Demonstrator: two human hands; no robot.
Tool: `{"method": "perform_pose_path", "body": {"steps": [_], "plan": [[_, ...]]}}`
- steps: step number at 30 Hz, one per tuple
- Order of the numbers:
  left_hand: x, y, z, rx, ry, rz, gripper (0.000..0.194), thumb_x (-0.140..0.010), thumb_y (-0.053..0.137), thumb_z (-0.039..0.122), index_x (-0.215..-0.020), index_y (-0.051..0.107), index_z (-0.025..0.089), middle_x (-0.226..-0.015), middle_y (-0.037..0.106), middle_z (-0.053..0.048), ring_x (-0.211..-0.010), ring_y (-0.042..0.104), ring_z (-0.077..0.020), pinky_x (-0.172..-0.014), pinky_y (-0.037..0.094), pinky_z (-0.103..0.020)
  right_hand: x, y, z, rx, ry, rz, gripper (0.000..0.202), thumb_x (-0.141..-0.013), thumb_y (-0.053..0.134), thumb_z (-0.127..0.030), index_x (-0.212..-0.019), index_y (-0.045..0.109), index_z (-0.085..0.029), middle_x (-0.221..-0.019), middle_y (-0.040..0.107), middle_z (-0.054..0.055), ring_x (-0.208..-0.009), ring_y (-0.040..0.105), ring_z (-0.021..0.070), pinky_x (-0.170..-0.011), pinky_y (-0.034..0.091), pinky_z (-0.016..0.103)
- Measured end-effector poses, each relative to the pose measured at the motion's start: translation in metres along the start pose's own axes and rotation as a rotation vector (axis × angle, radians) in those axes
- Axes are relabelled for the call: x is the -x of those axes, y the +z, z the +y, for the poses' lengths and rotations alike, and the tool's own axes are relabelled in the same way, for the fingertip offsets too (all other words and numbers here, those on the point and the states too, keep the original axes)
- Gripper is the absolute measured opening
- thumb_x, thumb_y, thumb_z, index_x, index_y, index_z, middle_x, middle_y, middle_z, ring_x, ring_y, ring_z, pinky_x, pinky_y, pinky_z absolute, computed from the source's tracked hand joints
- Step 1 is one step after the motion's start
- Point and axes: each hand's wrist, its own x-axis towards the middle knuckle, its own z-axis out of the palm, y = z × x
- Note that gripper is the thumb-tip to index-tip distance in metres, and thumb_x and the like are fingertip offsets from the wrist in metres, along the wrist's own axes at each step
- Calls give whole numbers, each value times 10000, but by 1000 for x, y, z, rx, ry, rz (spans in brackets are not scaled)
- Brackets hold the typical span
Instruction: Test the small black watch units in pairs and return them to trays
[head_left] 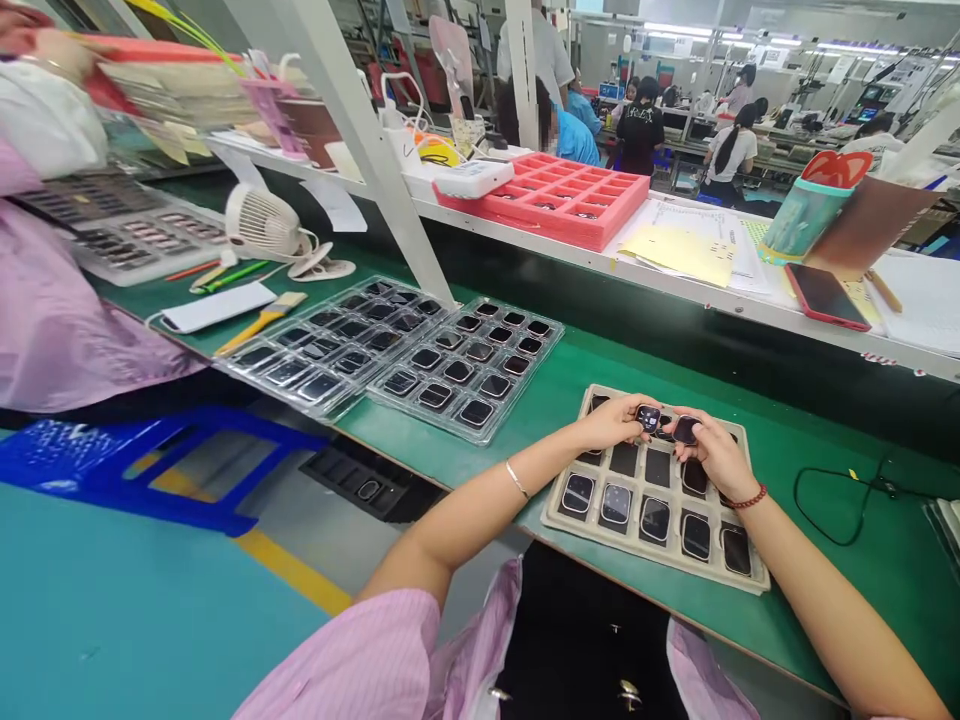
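In my left hand [613,424] is a square watch case [649,418] with a lit screen, pinched between thumb and fingers. My right hand [718,458] grips another watch case [685,430], its face dark, close beside the first. Both hands are over the far part of a beige tray [564,522], which has watch cases in several of its compartments. A silver watch case [655,518] lies in the near row. The hands and forearms partly hide the tray's far rows.
Two clear plastic trays [491,432] of watch cases lie to the left. Beyond them are a brush [262,322] and a white fan [262,222]. A raised shelf carries a red foam tray [611,232] and a phone [827,296]. A black cable [799,500] lies right. Another person's sleeve [97,310] shows left.
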Motion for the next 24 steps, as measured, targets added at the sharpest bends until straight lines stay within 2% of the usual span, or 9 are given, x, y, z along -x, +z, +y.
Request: {"method": "perform_pose_path", "body": {"steps": [4,7,13,17,24], "plan": [[1,-1,2,-12,-1,-21,498,-719,512,78,-1212,516,147,-930,645,-78,-743,655,-138,-563,457,-198,0,-6,0,-125,32,-25,458,-875,558,-360,-1313,484,-249,-1209,595,99,-780,624,160,-661,548,316],[2,-1,3,7,0,-7,480,-724,530,94,-1201,517,146,-916,645,-74,-736,655,-136,-569,457,-200,-1,-9,-2,-160,48,-23,501,-837,630,-338,-1317,496,-284,-1248,573,74,-831,625,151,-724,559,304],[1,-1,6,24,-51,17,480,-730,517,93,-1208,505,136,-790,649,-46,-740,656,-153,-591,472,-219,-1,-10,-8,-176,69,-18,473,-766,720,-318,-1215,581,-272,-1126,628,56,-716,610,117,-668,553,264],[-1,-2,6,54,-45,11,476,-722,542,92,-1194,520,152,-865,658,-56,-754,661,-155,-584,475,-212,-1,-8,-10,-145,67,-20,486,-763,722,-335,-1221,575,-266,-1119,630,68,-693,599,124,-639,540,275],[0,-2,8,59,-50,12,451,-723,528,75,-1165,539,165,-1094,617,-91,-757,664,-132,-586,477,-200,-3,-9,-13,-203,116,-30,469,-792,686,-336,-1240,569,-261,-1181,610,85,-735,602,142,-679,545,297]]}}
